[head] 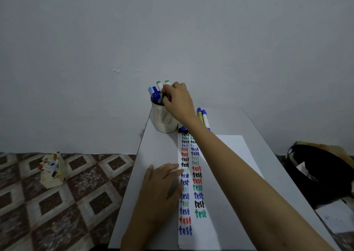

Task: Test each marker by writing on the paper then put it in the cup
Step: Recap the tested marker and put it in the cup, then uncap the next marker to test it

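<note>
Just now a green marker (163,98) is being pinched by the right hand (177,101) at the mouth of the cup (162,120), far left on the table (159,149). The paper (229,155) is being pressed at its left edge by the flat left hand (162,181). Loose markers (203,116) are lying right of the cup.

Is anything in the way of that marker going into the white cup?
Only the blue markers and green-capped markers already standing in the cup, which crowd its opening. The right hand holds its marker at the rim; nothing else visible blocks it.
</note>
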A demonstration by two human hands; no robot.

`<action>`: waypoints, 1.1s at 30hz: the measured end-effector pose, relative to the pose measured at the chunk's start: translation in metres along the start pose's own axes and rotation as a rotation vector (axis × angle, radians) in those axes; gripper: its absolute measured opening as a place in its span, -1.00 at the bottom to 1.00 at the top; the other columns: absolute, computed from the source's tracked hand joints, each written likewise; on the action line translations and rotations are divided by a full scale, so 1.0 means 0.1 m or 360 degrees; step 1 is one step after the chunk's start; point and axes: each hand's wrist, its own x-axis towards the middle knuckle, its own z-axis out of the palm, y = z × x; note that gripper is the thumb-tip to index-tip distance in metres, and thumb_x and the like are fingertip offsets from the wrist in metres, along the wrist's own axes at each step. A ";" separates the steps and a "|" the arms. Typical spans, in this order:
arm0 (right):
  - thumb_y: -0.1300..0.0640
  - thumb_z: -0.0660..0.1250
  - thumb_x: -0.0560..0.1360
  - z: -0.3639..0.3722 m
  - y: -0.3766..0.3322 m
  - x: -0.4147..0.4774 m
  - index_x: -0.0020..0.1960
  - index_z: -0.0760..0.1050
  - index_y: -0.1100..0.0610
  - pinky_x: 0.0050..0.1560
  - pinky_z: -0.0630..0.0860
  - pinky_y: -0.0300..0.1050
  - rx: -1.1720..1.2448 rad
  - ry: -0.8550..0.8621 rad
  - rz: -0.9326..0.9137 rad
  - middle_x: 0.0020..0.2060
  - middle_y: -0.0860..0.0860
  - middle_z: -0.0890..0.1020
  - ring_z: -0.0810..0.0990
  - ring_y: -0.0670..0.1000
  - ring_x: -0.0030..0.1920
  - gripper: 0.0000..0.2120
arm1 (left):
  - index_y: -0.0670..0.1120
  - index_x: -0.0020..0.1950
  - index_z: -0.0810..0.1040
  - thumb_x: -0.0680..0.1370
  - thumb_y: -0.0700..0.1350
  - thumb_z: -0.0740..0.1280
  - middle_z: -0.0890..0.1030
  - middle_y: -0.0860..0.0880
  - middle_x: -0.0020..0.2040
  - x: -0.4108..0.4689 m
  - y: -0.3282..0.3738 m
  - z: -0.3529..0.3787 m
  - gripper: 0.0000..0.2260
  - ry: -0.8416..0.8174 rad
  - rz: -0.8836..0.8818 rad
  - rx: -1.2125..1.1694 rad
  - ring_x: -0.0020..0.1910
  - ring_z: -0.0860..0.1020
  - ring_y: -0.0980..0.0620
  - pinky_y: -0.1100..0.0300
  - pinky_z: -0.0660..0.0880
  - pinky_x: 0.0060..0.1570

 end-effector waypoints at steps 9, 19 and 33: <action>0.28 0.20 0.48 -0.15 0.63 -0.41 0.32 0.45 0.06 0.20 0.42 -0.03 0.0173 0.0231 0.0691 0.22 0.10 0.47 0.42 0.06 0.21 -0.57 | 0.11 0.29 0.41 0.46 0.28 -0.04 0.36 0.20 0.34 -0.01 0.02 -0.03 -0.48 0.0036 0.0006 -0.0079 0.36 0.22 0.26 0.01 -0.06 0.46; 0.15 0.32 0.49 -0.22 1.08 -0.81 0.11 0.64 0.08 -0.12 0.42 -0.08 -0.0170 -0.0367 0.0816 0.02 0.12 0.53 0.49 0.08 -0.04 -0.77 | 0.07 0.30 0.44 0.40 0.31 -0.04 0.38 0.18 0.33 0.01 0.03 -0.03 -0.40 0.0066 -0.0011 -0.0070 0.36 0.25 0.24 0.03 -0.09 0.46; 0.06 0.31 0.56 -0.99 0.38 -1.15 0.07 0.38 0.18 -0.40 0.56 -0.17 0.1495 0.0645 0.0909 -0.15 0.07 0.64 0.67 0.07 -0.21 -0.78 | 0.07 0.27 0.48 0.41 0.32 -0.01 0.44 0.14 0.30 0.04 0.05 -0.04 -0.41 0.0073 0.0010 0.0015 0.31 0.33 0.21 -0.07 -0.10 0.44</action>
